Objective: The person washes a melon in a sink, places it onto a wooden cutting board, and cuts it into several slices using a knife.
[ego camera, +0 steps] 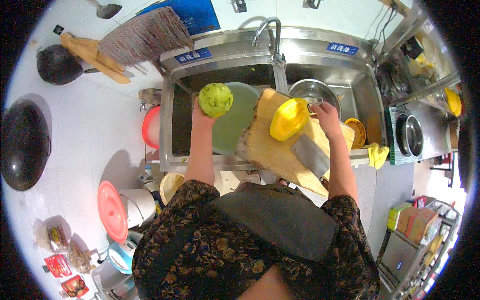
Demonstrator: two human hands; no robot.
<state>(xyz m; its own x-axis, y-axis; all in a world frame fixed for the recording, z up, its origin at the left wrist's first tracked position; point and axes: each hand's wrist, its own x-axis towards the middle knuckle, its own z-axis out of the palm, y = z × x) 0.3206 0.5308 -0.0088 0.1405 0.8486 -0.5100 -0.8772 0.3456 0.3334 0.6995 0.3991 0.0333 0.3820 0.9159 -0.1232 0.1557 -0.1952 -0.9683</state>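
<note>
My left hand (205, 114) holds up a round green fruit or gourd (215, 99) with dark streaks of skin left on its pale surface. It is over the left sink, beside a large basin of cloudy water (240, 120). My right hand (325, 116) has its fingers closed on a small shiny metal tool (317, 102), too small to identify. Left of those fingers is a yellow bowl-shaped object (289, 119), its material unclear, over a thick wooden cutting board (262, 150). A cleaver (310, 155) lies flat on the board near my right forearm.
A steel faucet (277, 41) rises behind the divider of the double sink (225, 165). The right sink holds a steel bowl (317, 88) and an orange plastic basket (355, 133). A yellow cloth (378, 155) hangs on its front edge. A red-lidded bucket (112, 212) stands at left.
</note>
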